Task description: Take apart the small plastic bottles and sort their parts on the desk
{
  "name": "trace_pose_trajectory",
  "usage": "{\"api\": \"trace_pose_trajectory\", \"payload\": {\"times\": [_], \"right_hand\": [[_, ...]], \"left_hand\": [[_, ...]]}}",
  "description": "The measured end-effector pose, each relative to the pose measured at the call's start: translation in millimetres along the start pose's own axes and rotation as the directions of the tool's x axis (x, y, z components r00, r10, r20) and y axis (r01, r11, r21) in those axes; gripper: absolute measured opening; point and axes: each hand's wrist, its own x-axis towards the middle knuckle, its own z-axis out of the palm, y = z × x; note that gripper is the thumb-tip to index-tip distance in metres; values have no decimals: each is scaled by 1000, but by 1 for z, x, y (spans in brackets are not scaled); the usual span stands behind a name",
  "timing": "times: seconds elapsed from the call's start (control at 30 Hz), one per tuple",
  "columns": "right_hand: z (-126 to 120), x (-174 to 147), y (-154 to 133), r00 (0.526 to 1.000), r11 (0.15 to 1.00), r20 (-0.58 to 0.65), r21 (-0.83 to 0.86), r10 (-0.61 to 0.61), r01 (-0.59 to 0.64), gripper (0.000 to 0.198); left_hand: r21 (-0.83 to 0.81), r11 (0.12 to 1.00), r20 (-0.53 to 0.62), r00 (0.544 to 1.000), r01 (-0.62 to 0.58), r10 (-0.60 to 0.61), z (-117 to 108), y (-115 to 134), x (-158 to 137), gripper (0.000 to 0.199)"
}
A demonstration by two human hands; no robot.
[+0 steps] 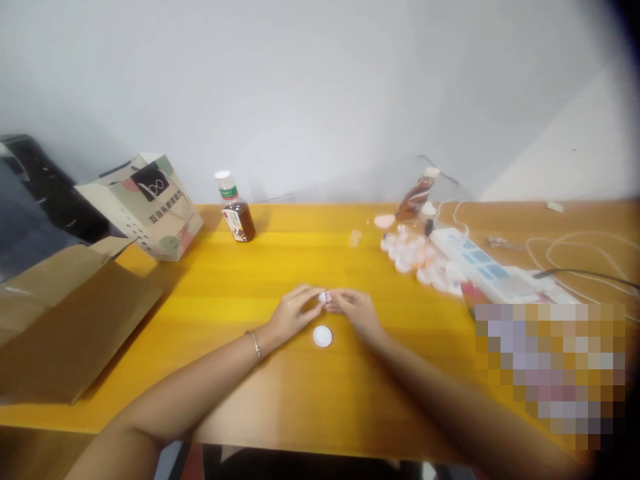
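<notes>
Bare forearms [195, 387] nearest; left hand [296, 312], right hand [356, 312] pinching small whitish piece [325, 297], pinkish-tinged, details blurred.

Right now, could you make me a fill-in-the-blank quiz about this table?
Of the left hand and right hand, only the ____ has a bracelet at its wrist.
Near the small pale item they hold, the round disc is coloured ____.
In the picture, the upright bottle stands to the ____ of the paper bag.

Missing words: left; white; right.

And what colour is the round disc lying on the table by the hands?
White; the disc shows best in the head view.
</notes>
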Motion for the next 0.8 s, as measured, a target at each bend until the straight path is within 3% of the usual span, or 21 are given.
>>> {"api": "trace_pose_trajectory", "payload": {"times": [0.2, 0.33, 0.43, 0.53, 0.7, 0.8], "right_hand": [[-2, -2, -2, 998, 999, 35, -14, -52, 52, 36], [-1, -4, -7, 993, 993, 64, -66, -96, 100, 32], [-2, -4, -8, 995, 992, 49, -85, -90, 94, 30], [-4, -1, -8, 997, 991, 28, -108, -70, 73, 29], [-3, -2, -6, 998, 982, -7, -178, -67, 64, 28], [-4, -4, -6, 987, 944, 7, -292, -158, 153, 23]], "left_hand": [[-329, 922, 36, 978, 205, -204, 2, -9, 1, 24], [-386, 886, 77, 966, 258, -248, 1, -10, 2, 24], [-263, 945, 42, 981, 193, -188, -1, -6, 4, 22], [-86, 996, 27, 999, 35, -33, -3, -1, 3, 21], [115, 985, 33, 992, -125, 122, -4, 3, 1, 22], [184, 965, 46, 983, -185, 180, -5, 3, 1, 22]]}}
